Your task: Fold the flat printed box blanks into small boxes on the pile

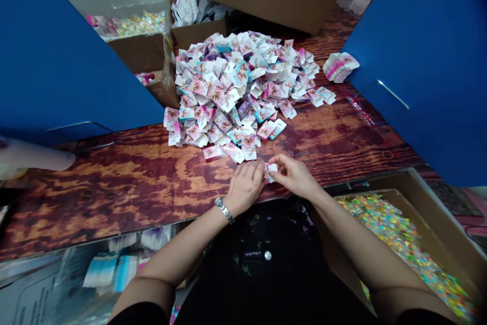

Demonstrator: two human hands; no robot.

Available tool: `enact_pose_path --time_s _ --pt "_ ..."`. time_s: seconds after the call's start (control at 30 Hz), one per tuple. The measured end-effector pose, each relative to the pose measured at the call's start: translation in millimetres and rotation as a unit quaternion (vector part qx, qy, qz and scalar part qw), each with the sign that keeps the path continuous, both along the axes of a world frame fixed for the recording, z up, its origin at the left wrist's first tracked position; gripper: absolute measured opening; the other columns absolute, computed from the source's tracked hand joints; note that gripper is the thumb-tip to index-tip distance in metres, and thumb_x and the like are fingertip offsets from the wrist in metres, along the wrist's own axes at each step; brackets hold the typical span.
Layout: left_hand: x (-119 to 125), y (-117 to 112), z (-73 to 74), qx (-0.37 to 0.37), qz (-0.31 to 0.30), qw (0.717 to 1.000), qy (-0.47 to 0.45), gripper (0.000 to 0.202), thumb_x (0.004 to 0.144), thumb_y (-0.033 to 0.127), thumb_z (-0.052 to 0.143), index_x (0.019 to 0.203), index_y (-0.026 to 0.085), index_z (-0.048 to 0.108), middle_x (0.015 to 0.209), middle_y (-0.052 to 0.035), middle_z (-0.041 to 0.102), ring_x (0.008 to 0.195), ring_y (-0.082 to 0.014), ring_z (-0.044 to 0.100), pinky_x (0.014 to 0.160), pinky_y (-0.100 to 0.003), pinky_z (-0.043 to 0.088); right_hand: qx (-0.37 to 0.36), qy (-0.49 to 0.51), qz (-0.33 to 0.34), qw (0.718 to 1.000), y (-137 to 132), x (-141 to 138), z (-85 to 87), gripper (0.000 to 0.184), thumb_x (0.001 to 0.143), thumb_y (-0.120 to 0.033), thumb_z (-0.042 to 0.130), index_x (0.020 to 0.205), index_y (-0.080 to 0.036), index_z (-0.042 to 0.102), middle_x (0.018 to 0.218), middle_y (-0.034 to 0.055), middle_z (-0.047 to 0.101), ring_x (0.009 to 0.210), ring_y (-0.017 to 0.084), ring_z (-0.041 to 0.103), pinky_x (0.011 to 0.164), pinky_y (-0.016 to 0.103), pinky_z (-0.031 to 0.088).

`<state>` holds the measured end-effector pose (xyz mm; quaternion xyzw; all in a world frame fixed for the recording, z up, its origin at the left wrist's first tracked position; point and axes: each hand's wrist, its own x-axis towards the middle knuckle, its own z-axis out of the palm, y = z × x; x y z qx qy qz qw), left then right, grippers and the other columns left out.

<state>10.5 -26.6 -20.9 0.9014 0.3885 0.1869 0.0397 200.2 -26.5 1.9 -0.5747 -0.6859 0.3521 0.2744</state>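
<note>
The person's left hand (pixel 243 188) and right hand (pixel 292 177) are close together at the near edge of a wood table (pixel 114 198). Both hands are mostly closed, with the fingers curled in, and they pinch a small white and pink card (pixel 270 173) between them. The hands hide part of the card, so its full shape is hard to see. A silver watch (pixel 224 209) sits on the left wrist. Just past the hands, a big pile of cards (pixel 236 86) covers the middle of the table. The cards are white with pink and blue marks, and they lie every which way. The nearest ones are just beyond the fingers, not touching them. To the far right of the pile sits a neat stack of cards (pixel 340 66). On the near right, a cardboard box (pixel 414 198) is full of bright, colorful bits (pixel 399 244). More boxes (pixel 198 31) stand past the far edge of the table, and one holds white packs (pixel 184 8). Tall blue boards (pixel 68 61) stand on the left, and another blue board (pixel 422 61) stands on the right. Near the left, below the table edge, there are blue and white packs (pixel 101 270).
</note>
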Motion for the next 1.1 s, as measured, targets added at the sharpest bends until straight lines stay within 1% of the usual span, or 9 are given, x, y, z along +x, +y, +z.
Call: enact_pose_path --time_s 0.27,0.4,0.47,0.57,0.7,0.83,0.93,1.0,1.1 --pt "-2 0 2.4 0.003 -0.013 1.000 -0.016 0.043 0.091 0.029 0.052 0.129 0.011 0.045 0.127 -0.0163 0.058 0.119 -0.0305 0.053 0.101 -0.047 0.042 -0.022 -0.012 -0.005 1.000 4 -1 -3.1 0.010 0.075 -0.025 0.062 0.079 -0.022 0.054 0.062 -0.0069 0.056 0.054 0.011 0.052 0.054 0.023 0.037" --pt "-4 0 -1.9 -0.039 -0.024 0.996 -0.080 0.037 0.090 0.025 0.054 0.124 0.012 0.047 0.119 -0.0148 0.062 0.109 -0.0265 0.060 0.093 -0.041 0.048 -0.014 -0.007 -0.015 1.000 1 -3 -7.6 0.015 0.079 -0.033 0.064 0.082 -0.022 0.055 0.061 -0.0068 0.055 0.055 0.011 0.052 0.053 0.023 0.038" --pt "-5 0 -3.3 -0.083 0.000 0.989 -0.119 0.040 0.090 0.029 0.055 0.125 0.014 0.046 0.113 -0.0127 0.065 0.099 -0.0235 0.064 0.083 -0.035 0.052 0.022 0.026 -0.038 0.999 -3 -4 -8.4 0.019 0.083 -0.037 0.062 0.095 -0.023 0.055 0.068 -0.0049 0.059 0.057 0.012 0.055 0.055 0.024 0.043" --pt "-6 -2 -0.4 -0.148 0.058 0.974 -0.162 0.049 0.090 0.037 0.056 0.132 0.018 0.039 0.102 -0.0073 0.067 0.086 -0.0197 0.066 0.071 -0.029 0.053 0.149 0.046 -0.060 0.986 -12 -6 -7.6 0.024 0.086 -0.032 0.060 0.108 -0.022 0.055 0.095 0.0046 0.064 0.077 0.016 0.063 0.070 0.030 0.052" --pt "-4 -2 5.6 -0.164 0.061 0.961 -0.216 0.048 0.089 0.035 0.058 0.130 0.020 0.039 0.104 -0.0057 0.065 0.083 -0.0161 0.066 0.073 -0.026 0.052 0.266 -0.003 -0.007 0.964 -23 -11 -7.1 0.018 0.090 -0.023 0.056 0.106 -0.021 0.064 0.128 0.0132 0.054 0.115 0.024 0.057 0.095 0.038 0.048" --pt "-4 -1 2.3 -0.162 0.015 0.961 -0.225 0.036 0.087 0.027 0.057 0.121 0.020 0.045 0.106 -0.0057 0.064 0.083 -0.0155 0.065 0.074 -0.027 0.052 0.210 0.041 0.029 0.977 -28 -16 -7.3 0.020 0.093 -0.022 0.051 0.107 -0.022 0.065 0.128 0.0113 0.055 0.115 0.022 0.057 0.096 0.036 0.048" --pt "-6 -2 -1.1 -0.148 -0.004 0.969 -0.200 0.033 0.089 0.029 0.055 0.119 0.020 0.045 0.104 -0.0068 0.065 0.087 -0.0176 0.065 0.076 -0.029 0.052 0.119 0.134 -0.030 0.983 -27 -19 -5.8 0.026 0.093 -0.028 0.051 0.118 -0.024 0.059 0.114 0.0072 0.064 0.102 0.019 0.063 0.089 0.034 0.052" --pt "-7 -3 -0.8 -0.125 0.004 0.975 -0.183 0.035 0.091 0.032 0.053 0.122 0.019 0.044 0.105 -0.0085 0.065 0.091 -0.0189 0.065 0.078 -0.031 0.052 0.050 0.211 -0.074 0.973 -23 -21 -4.8 0.028 0.093 -0.033 0.051 0.119 -0.023 0.058 0.106 0.0055 0.067 0.095 0.018 0.065 0.084 0.032 0.053" --pt "-6 -5 2.6 -0.117 0.031 0.979 -0.164 0.041 0.092 0.034 0.051 0.128 0.018 0.040 0.109 -0.0103 0.064 0.092 -0.0201 0.065 0.079 -0.032 0.053 -0.039 0.307 -0.087 0.947 -16 -25 -4.2 0.024 0.086 -0.037 0.062 0.103 -0.021 0.066 0.097 0.0040 0.070 0.088 0.018 0.066 0.082 0.032 0.054"
